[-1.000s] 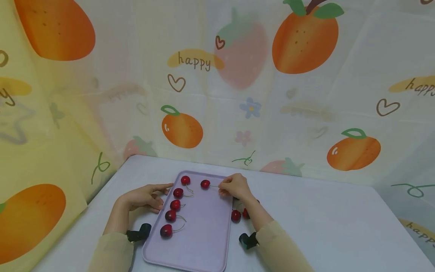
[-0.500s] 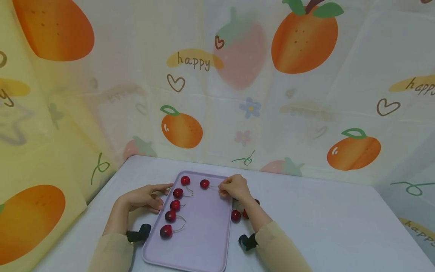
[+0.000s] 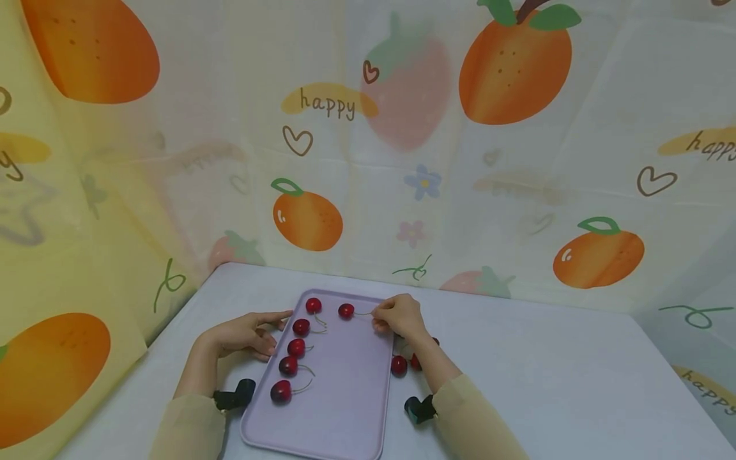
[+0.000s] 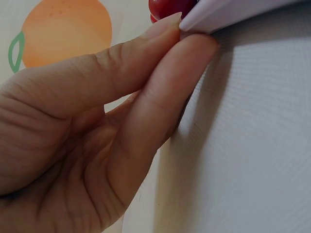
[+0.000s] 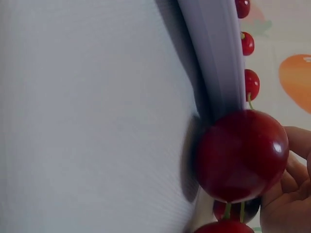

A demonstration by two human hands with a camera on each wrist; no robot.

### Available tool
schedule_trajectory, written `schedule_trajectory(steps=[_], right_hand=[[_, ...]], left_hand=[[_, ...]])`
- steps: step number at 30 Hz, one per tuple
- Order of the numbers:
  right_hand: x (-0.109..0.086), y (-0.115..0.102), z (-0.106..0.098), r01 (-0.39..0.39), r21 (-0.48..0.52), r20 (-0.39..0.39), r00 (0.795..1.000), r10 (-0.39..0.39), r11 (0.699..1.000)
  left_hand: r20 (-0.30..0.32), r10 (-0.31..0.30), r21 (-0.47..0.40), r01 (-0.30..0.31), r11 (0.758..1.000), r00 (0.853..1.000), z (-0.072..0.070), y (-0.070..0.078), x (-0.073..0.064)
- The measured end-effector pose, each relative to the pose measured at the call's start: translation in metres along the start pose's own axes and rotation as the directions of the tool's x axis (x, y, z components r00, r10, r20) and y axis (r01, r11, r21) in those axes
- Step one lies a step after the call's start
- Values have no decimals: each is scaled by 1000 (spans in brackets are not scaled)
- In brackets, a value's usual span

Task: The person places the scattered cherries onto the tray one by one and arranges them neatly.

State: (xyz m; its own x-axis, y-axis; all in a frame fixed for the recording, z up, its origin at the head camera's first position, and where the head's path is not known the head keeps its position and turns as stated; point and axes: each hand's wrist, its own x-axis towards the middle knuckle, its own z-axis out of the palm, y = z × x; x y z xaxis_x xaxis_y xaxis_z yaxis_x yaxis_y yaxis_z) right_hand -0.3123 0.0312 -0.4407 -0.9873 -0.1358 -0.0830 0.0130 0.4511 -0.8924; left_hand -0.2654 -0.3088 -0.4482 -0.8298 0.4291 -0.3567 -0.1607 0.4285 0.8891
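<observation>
In the head view, a shallow lilac tray (image 3: 339,396) lies on the white table. Down its left side runs a column of several dark-red cherries (image 3: 296,347), stems pointing right. One cherry (image 3: 346,311) sits alone near the far edge, and my right hand (image 3: 398,317) pinches its stem between thumb and fingertips. My left hand (image 3: 244,333) is at the tray's left rim, its extended index finger and thumb touching the edge. Close up in the left wrist view, those fingertips meet the tray rim (image 4: 214,19). The right wrist view shows little of my right hand (image 5: 291,194), behind a large cherry (image 5: 243,155).
Several more cherries (image 3: 398,365) lie on the table just right of the tray, partly hidden by the right forearm. A fruit-patterned cloth (image 3: 356,211) hangs behind the table. Black wrist cameras (image 3: 234,394) are strapped to both wrists.
Almost nothing moves. My right fingertips shift very slightly right along the stem; the cherry, the tray and my left hand keep their places.
</observation>
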Motion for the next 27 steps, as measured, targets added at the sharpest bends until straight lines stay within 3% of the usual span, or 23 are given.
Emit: schedule_trajectory(steps=[11,18,27], right_hand=[[5,3,-17,-15,58,-54,998,18,998],[7,5,-36,0,42,-96,995,4,999],[13,23,-59,-26,49,-118,992,31,998]], left_hand=[[-22,-9,25,10,1000,1000,0,-2,1],[-27,-9,31,10,999,1000,0,-1,0],[-28,-8,29,9,1000,1000,0,-2,0]])
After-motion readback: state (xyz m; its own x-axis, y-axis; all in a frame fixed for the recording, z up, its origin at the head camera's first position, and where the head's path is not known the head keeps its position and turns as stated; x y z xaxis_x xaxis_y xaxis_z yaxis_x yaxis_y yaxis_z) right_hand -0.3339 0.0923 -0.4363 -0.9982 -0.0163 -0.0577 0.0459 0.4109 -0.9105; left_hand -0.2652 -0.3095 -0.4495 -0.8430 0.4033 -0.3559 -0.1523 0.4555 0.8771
